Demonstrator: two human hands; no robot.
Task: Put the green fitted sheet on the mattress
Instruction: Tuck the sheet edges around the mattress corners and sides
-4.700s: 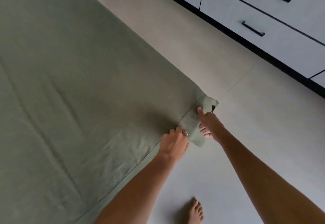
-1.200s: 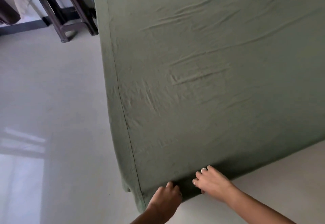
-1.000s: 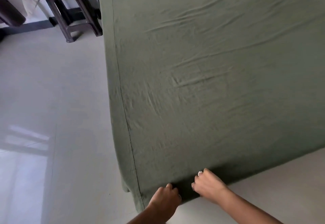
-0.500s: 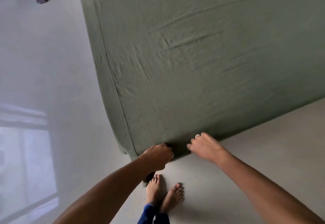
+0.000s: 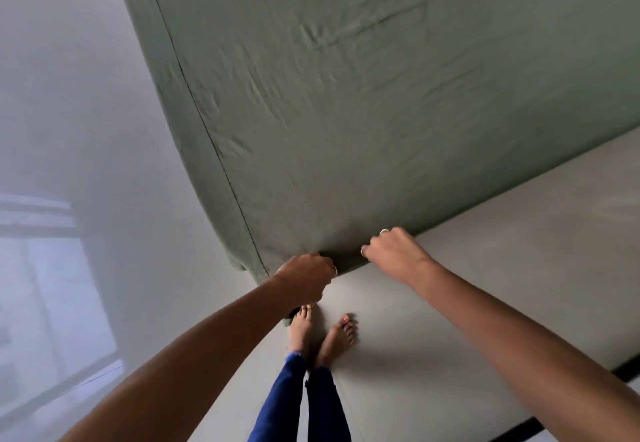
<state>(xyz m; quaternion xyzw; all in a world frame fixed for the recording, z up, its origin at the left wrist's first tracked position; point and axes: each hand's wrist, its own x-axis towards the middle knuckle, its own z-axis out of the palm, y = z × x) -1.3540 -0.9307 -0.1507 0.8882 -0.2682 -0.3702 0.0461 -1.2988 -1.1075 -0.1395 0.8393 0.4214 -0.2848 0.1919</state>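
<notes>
The green fitted sheet (image 5: pixel 346 112) covers the whole top of the mattress, with creases across its middle and a dark seam along its left edge. The mattress itself is hidden under it. At the near corner, my left hand (image 5: pixel 306 277) grips the sheet's hem with curled fingers. My right hand (image 5: pixel 394 251) grips the same near edge a little to the right, fingers curled under the fabric. A ring shows on each hand.
Pale tiled floor (image 5: pixel 502 268) surrounds the bed on the left and near sides. My bare feet (image 5: pixel 322 334) and blue trouser legs stand right at the corner. A dark strip (image 5: pixel 623 372) runs along the floor at the lower right.
From the far corner by the drawers I came to this corner. In the last second the view tilted down to show my feet, while both hands stayed on the near edge.
</notes>
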